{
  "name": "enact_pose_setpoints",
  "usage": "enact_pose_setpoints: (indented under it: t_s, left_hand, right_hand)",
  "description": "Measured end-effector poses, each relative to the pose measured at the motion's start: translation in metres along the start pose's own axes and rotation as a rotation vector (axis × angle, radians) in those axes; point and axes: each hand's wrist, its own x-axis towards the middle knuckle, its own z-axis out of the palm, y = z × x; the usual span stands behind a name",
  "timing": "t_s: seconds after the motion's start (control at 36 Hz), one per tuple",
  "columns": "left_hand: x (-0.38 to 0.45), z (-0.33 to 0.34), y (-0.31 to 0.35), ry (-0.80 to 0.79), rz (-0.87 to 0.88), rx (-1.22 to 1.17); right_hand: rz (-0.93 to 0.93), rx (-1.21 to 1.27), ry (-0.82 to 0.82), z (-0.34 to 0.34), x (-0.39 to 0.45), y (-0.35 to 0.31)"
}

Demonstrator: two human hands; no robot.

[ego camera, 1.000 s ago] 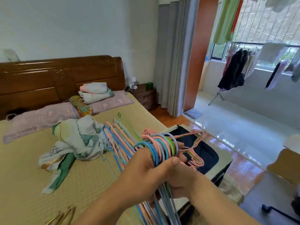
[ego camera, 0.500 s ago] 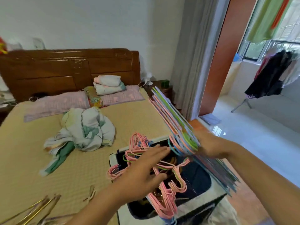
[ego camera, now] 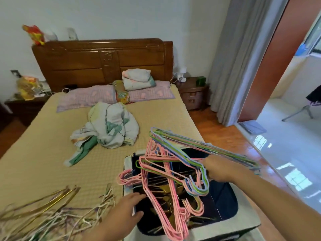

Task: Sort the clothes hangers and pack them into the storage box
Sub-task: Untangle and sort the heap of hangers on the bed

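Pastel wire hangers, mixed blue, green and lilac [ego camera: 196,150]: one bundle, gripped in the right hand [ego camera: 219,168], fingers curled round the stack near the hooks. Hooks hang down over the storage box [ego camera: 246,225]; the long bars fan up and away from the hand, one end over the bed corner, the other past the box's far rim above the floor.

Pink hangers [ego camera: 166,197]: a tangled heap lying in and across the box, just below the right hand. Some hooks spill over the rim nearest the left hand; others overhang the near rim.

Storage box: dark lining, pale outer wall, mouth open upward. It stands hard against the bed's edge, beneath both hands. Gold-coloured hangers show dimly inside under the pink ones.

Left hand [ego camera: 125,210]: fingers straight and relaxed, gripping nothing, fingertips at the box rim beside the pink heap. The two hands are well apart.

Loose hangers, gold and pale [ego camera: 57,211]: scattered on the bed [ego camera: 34,153], left of the left hand.

Crumpled cloth [ego camera: 111,129]: on the bed, beyond both hands, bare mattress between it and the box.

Wooden floor [ego camera: 224,134]: open strip right of the box, running to the curtain [ego camera: 239,58] and a tiled area beyond.
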Motion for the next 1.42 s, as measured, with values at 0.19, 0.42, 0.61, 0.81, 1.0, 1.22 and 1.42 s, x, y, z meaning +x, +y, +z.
enact_pose_setpoints:
  t_s: [0.19,0.42,0.61,0.81,1.0,1.22,1.42]
  left_hand:
    - [0.005,0.011,-0.008,-0.012,-0.057,-0.077]
    - [0.007,0.007,-0.013,0.041,-0.086,-0.147]
    - [0.011,0.006,-0.009,0.029,-0.091,-0.141]
    - [0.015,0.007,-0.005,-0.031,-0.108,-0.119]
    - [0.013,0.006,0.004,-0.068,-0.145,-0.146]
    - [0.004,0.001,0.005,-0.072,-0.167,-0.213]
    - [0.000,0.000,0.006,-0.078,-0.166,-0.242]
  right_hand:
    - [-0.013,0.027,0.019,0.003,0.023,-0.013]
    - [0.319,0.297,0.155,0.020,0.021,-0.003]
    - [0.536,0.351,0.128,0.054,0.006,-0.007]
    - [0.532,0.303,0.148,0.072,0.013,-0.020]
    - [0.531,0.265,0.070,0.078,0.019,-0.006]
    - [0.501,0.380,0.056,0.079,0.021,-0.004]
    - [0.506,0.453,0.072,0.080,0.023,-0.002]
